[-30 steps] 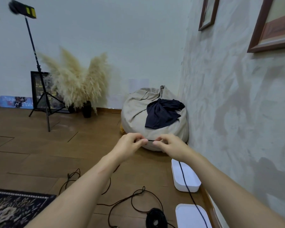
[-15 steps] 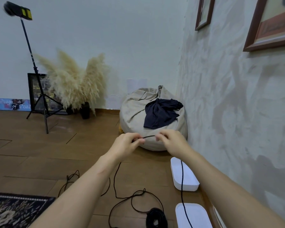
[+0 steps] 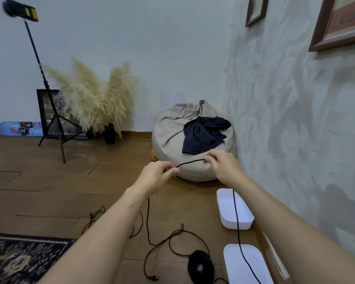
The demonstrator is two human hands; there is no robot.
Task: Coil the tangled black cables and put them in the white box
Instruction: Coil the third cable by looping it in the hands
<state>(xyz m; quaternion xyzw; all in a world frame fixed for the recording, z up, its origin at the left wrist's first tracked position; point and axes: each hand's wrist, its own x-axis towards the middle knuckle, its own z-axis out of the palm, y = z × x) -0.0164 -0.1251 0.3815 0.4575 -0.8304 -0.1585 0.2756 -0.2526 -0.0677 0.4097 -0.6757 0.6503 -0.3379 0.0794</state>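
Observation:
A thin black cable [image 3: 190, 162] stretches between my two raised hands. My left hand [image 3: 157, 177] pinches one part of it, and my right hand [image 3: 221, 167] pinches it higher and to the right. From the left hand the cable drops to loose loops [image 3: 172, 240] on the wooden floor. From the right hand it hangs down across the open white box [image 3: 225, 212] by the wall. A coiled black bundle [image 3: 201, 267] lies on the floor beside a white lid [image 3: 234, 263].
A beige beanbag [image 3: 172, 144] with a dark cloth sits in the corner behind my hands. A light stand [image 3: 53, 124] and pampas grass in a vase [image 3: 94, 101] stand at the back left. A patterned rug [image 3: 19, 261] lies at lower left. The wall runs close on the right.
My hands have drawn apart, so a longer stretch of cable shows between them. The right hand rose a little, and the cable from the left hand now hangs straight down.

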